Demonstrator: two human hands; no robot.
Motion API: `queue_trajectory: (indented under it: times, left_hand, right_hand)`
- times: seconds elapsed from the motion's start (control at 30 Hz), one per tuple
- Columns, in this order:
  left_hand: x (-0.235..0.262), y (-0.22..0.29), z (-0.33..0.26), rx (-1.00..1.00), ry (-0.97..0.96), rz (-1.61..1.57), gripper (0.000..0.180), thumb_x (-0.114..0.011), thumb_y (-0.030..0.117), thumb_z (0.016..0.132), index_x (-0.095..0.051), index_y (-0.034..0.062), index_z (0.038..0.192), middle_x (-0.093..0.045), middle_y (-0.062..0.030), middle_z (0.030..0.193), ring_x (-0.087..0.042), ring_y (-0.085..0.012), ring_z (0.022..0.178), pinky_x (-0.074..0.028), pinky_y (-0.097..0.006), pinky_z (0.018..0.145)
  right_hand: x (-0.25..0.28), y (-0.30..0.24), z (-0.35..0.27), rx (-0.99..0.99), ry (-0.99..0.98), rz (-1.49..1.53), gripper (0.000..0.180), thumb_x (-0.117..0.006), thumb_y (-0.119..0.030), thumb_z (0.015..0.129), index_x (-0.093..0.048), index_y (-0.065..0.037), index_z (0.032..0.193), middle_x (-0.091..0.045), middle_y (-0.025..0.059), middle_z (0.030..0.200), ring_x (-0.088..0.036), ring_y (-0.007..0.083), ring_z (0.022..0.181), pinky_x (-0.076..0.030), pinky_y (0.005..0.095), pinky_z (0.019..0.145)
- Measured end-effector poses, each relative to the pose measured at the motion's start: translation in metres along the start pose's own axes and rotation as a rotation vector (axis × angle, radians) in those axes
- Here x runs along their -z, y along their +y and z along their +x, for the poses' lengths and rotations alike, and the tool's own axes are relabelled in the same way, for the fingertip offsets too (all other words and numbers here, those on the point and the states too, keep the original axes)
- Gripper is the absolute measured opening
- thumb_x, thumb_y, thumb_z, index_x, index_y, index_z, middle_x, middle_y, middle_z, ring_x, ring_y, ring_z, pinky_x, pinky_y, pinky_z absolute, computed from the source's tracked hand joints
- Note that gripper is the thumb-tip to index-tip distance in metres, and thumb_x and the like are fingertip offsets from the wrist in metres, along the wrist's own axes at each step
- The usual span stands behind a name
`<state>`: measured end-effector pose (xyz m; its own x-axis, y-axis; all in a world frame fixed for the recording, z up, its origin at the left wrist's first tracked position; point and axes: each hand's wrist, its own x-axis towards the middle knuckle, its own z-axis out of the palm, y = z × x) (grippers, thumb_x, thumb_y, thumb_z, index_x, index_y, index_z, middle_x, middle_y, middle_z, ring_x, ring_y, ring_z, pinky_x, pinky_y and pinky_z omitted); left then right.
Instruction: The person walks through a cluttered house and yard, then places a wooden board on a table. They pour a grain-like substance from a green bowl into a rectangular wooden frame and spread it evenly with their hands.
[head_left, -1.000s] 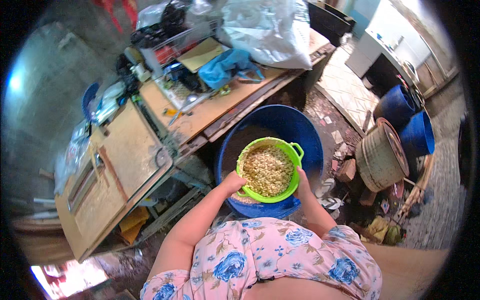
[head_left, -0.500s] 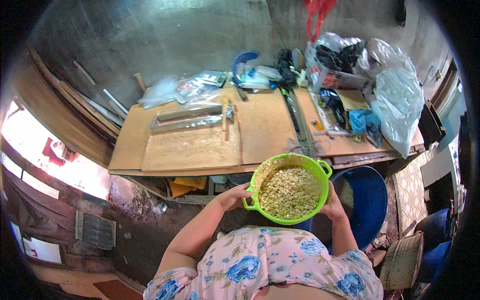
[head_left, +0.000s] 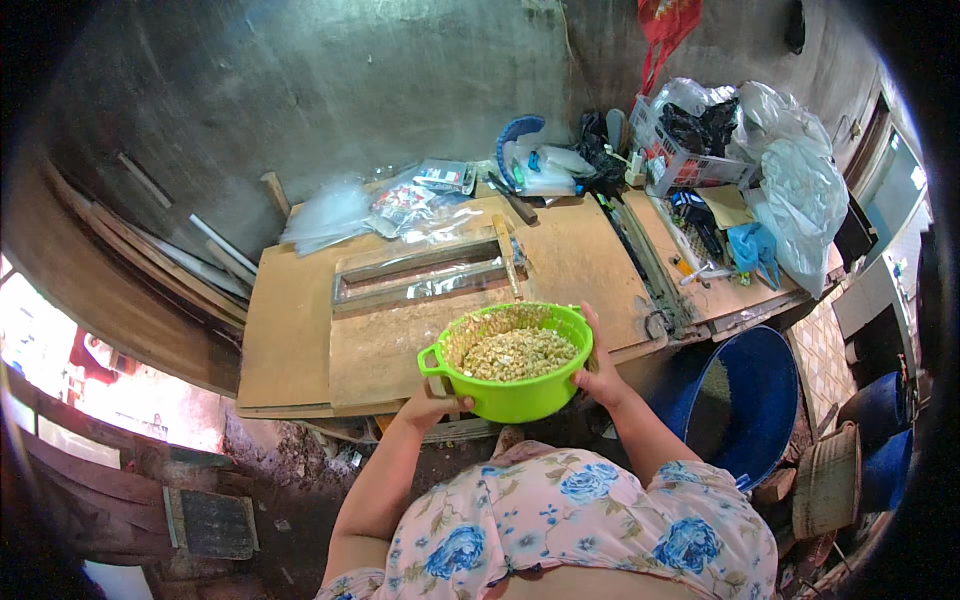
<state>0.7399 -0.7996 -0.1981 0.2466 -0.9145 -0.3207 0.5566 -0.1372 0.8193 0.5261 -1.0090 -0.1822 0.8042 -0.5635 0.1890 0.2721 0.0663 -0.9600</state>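
- Fingers of my left hand [head_left: 432, 408] curl under the near-left rim of the green colander [head_left: 510, 362], just below its side handle; fingertips hidden.
- Right hand [head_left: 598, 372] presses flat on the opposite wall, fingers [head_left: 590, 325] together, thumb unseen.
- Colander, full of pale grain [head_left: 518, 352], sits level between both hands, equally near each.
- Beyond it lies the wooden table [head_left: 290, 330]; blue tub [head_left: 745, 395] stands to my right.

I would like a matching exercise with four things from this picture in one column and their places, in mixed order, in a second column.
1. round green plastic bowl of pale grains
2. large blue plastic tub
3. white wire basket
4. clear plastic bags

a. on the floor, right of the person
b. back left of the wooden table
c. between both hands
d. back right of the table

Pairs: 1-c, 2-a, 3-d, 4-b
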Motion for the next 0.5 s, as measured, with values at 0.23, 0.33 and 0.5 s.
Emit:
queue_trajectory:
  times: [0.23,0.33,0.5]
  left_hand:
    - [0.044,0.023,0.046,-0.022,0.104,-0.047,0.068,-0.078,0.000,0.064,-0.047,0.0072,0.125,-0.057,-0.0058,0.117,-0.057,-0.0190,0.104,-0.045,-0.034,0.093]
    - [0.067,0.032,0.079,-0.013,-0.022,-0.021,0.067,-0.078,-0.001,0.064,-0.048,0.0067,0.124,-0.057,-0.0046,0.119,-0.057,-0.0171,0.104,-0.045,-0.031,0.090]
    - [0.060,0.043,0.085,0.068,0.052,-0.037,0.063,-0.075,0.000,0.067,-0.051,0.0083,0.124,-0.057,-0.0027,0.120,-0.052,-0.0162,0.111,-0.041,-0.033,0.096]
  right_hand:
    - [-0.016,0.027,0.066,0.057,0.094,-0.049,0.109,-0.077,-0.049,0.064,-0.014,-0.008,0.143,-0.034,0.0166,0.137,-0.033,0.0283,0.128,-0.025,0.0383,0.107]
    - [-0.020,0.037,0.087,0.020,0.179,-0.161,0.103,-0.074,-0.051,0.067,-0.017,-0.007,0.141,-0.037,0.0173,0.135,-0.037,0.0289,0.125,-0.028,0.0384,0.106]
    - [-0.027,0.032,0.104,0.048,0.192,-0.202,0.096,-0.068,-0.057,0.070,-0.023,-0.003,0.137,-0.044,0.0198,0.128,-0.041,0.0295,0.121,-0.032,0.0390,0.102]
